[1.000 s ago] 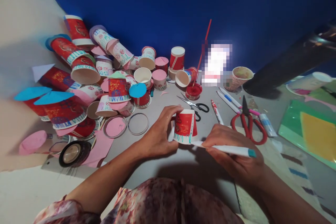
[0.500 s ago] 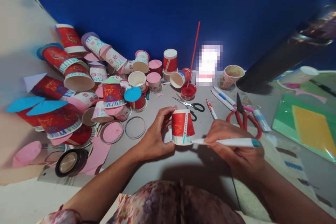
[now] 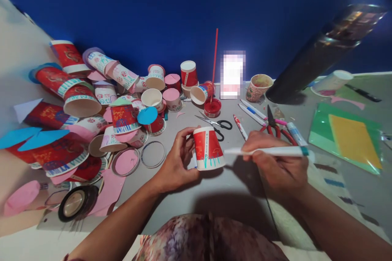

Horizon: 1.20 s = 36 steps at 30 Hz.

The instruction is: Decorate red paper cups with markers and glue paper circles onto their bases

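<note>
The left hand [image 3: 176, 163] is wrapped around a small red paper cup [image 3: 207, 148]. The cup is upside down, with its wide white rim at the bottom, and it sits just above the grey table [image 3: 220, 187] in front of the person. The thumb and fingers curl around the cup's left side and touch it, so the hand is closed on the cup. Little blue-green lines are drawn along the cup's bottom edge. The right hand [image 3: 277, 163] is closed around a white pen [image 3: 266, 151] with a blue-green cap at its far end. The pen lies sideways, and its tip points at the right side of the cup, very close to it. I cannot tell if the tip touches the cup. Behind the cup lies a small pair of black scissors [image 3: 219, 124]. A pair of red scissors [image 3: 275, 128] lies near the right hand. A big heap of painted cups [image 3: 92, 102] sits to the left. A roll of black tape [image 3: 75, 202] lies near the left arm.
</note>
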Available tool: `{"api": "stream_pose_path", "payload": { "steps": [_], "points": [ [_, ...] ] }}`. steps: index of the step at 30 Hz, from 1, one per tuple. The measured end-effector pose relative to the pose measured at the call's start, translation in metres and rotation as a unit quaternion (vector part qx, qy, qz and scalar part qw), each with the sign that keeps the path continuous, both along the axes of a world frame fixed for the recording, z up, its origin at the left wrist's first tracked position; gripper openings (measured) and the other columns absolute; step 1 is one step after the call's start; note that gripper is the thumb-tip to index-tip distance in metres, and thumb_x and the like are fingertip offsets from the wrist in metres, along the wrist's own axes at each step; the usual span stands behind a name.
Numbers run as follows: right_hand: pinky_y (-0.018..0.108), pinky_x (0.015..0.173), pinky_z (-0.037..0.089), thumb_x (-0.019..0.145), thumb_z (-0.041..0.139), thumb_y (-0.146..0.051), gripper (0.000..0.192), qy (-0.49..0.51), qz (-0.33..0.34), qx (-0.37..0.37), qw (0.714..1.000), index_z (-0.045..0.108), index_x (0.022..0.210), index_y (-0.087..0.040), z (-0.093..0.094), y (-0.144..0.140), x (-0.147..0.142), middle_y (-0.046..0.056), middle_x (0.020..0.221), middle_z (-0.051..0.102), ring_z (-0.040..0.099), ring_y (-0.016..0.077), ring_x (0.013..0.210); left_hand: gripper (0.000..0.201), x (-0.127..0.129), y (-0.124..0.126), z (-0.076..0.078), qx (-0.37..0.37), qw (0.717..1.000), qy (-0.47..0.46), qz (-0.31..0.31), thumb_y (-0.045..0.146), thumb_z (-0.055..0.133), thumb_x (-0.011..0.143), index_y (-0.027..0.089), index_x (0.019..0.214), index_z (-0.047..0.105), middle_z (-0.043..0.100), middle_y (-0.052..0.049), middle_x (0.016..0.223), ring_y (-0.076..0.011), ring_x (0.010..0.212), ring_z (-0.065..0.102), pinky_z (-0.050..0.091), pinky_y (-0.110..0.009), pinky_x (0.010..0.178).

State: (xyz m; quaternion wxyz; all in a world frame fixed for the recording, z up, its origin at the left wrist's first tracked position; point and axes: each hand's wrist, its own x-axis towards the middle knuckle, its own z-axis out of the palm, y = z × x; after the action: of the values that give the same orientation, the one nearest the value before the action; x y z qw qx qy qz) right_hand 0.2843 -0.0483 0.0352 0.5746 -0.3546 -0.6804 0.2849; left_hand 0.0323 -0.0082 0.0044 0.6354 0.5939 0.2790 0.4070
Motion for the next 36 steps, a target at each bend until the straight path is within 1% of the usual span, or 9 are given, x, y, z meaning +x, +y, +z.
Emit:
{"api": "stream_pose_path", "payload": {
  "steps": [5, 9, 12, 16, 23, 25, 28, 31, 36],
  "points": [
    [0.037, 0.079, 0.059, 0.101, 0.066, -0.033, 0.031, -0.111, -0.053, 0.004, 0.992, 0.068, 0.132, -0.027, -0.002, 0.003, -0.001, 0.007, 0.104, 0.076, 0.071, 0.0216, 0.087, 0.079, 0.002, 0.001, 0.004, 0.007, 1.000, -0.014, 0.008, 0.020, 0.089, 0.074, 0.034, 0.138, 0.045, 0.053, -0.009, 0.144, -0.0269, 0.136, 0.058, 0.051, -0.040, 0.111],
    [0.054, 0.102, 0.056, 0.072, 0.088, -0.066, 0.100, -0.212, -0.002, -0.004, 0.977, 0.049, 0.155, -0.026, -0.005, 0.013, -0.001, 0.017, 0.140, 0.065, 0.064, 0.0356, 0.122, 0.087, 0.002, -0.001, 0.003, -0.012, 1.000, 0.010, -0.009, 0.036, 0.094, 0.069, 0.033, 0.139, 0.043, 0.054, -0.012, 0.144, -0.0307, 0.135, 0.059, 0.055, -0.042, 0.105],
    [0.060, 0.108, 0.052, 0.067, 0.092, -0.065, 0.113, -0.240, 0.031, -0.014, 0.970, 0.039, 0.160, -0.027, -0.010, 0.017, 0.000, 0.019, 0.148, 0.058, 0.058, 0.0393, 0.132, 0.089, 0.001, -0.001, 0.001, -0.012, 0.999, 0.022, -0.037, 0.041, 0.093, 0.071, 0.033, 0.143, 0.042, 0.050, -0.014, 0.152, -0.0329, 0.140, 0.056, 0.054, -0.046, 0.108],
    [0.061, 0.106, 0.053, 0.067, 0.095, -0.057, 0.108, -0.273, 0.029, -0.015, 0.961, 0.043, 0.156, -0.024, -0.014, 0.017, 0.000, 0.019, 0.139, 0.063, 0.059, 0.0392, 0.127, 0.107, -0.005, 0.001, 0.005, 0.042, 0.998, 0.037, -0.039, 0.049, 0.095, 0.068, 0.035, 0.155, 0.036, 0.031, -0.014, 0.170, -0.0373, 0.156, 0.037, 0.039, -0.054, 0.124],
    [0.061, 0.105, 0.054, 0.069, 0.095, -0.053, 0.106, -0.303, 0.045, -0.055, 0.950, 0.044, 0.157, -0.024, -0.011, 0.017, 0.000, 0.019, 0.142, 0.062, 0.059, 0.0399, 0.131, 0.097, -0.013, 0.004, 0.026, 0.165, 0.956, 0.241, -0.017, 0.042, 0.096, 0.069, 0.032, 0.153, 0.047, 0.051, -0.012, 0.148, -0.0360, 0.140, 0.051, 0.045, -0.054, 0.119],
    [0.058, 0.105, 0.054, 0.082, 0.087, -0.043, 0.083, -0.254, 0.026, -0.035, 0.966, 0.049, 0.154, -0.027, -0.006, 0.015, 0.001, 0.016, 0.139, 0.066, 0.062, 0.0361, 0.128, 0.099, -0.013, 0.004, 0.027, 0.177, 0.951, 0.253, -0.012, 0.036, 0.095, 0.070, 0.033, 0.155, 0.043, 0.049, -0.011, 0.148, -0.0352, 0.140, 0.050, 0.046, -0.053, 0.118],
    [0.044, 0.087, 0.060, 0.097, 0.066, -0.019, 0.042, -0.161, -0.003, 0.021, 0.987, 0.063, 0.138, -0.028, 0.005, 0.007, 0.000, 0.008, 0.104, 0.079, 0.073, 0.0259, 0.096, 0.097, -0.011, 0.005, 0.026, 0.188, 0.946, 0.264, -0.001, 0.030, 0.091, 0.072, 0.032, 0.155, 0.041, 0.048, -0.012, 0.148, -0.0353, 0.140, 0.050, 0.045, -0.055, 0.119],
    [0.037, 0.066, 0.057, 0.097, 0.063, -0.014, 0.029, -0.142, 0.010, 0.048, 0.989, 0.073, 0.120, -0.026, 0.013, -0.001, -0.005, 0.003, 0.081, 0.076, 0.070, 0.0217, 0.072, 0.092, -0.009, 0.004, 0.025, 0.190, 0.946, 0.263, 0.010, 0.029, 0.088, 0.074, 0.031, 0.154, 0.042, 0.048, -0.013, 0.145, -0.0346, 0.137, 0.052, 0.046, -0.054, 0.118],
    [0.036, 0.059, 0.054, 0.094, 0.065, -0.014, 0.021, -0.152, 0.040, 0.034, 0.987, 0.072, 0.108, -0.028, 0.015, -0.005, -0.013, 0.002, 0.078, 0.074, 0.067, 0.0210, 0.066, 0.088, -0.007, 0.003, 0.023, 0.208, 0.943, 0.260, 0.023, 0.022, 0.086, 0.073, 0.032, 0.150, 0.043, 0.048, -0.011, 0.142, -0.0334, 0.136, 0.051, 0.049, -0.053, 0.116]
  ]
}}
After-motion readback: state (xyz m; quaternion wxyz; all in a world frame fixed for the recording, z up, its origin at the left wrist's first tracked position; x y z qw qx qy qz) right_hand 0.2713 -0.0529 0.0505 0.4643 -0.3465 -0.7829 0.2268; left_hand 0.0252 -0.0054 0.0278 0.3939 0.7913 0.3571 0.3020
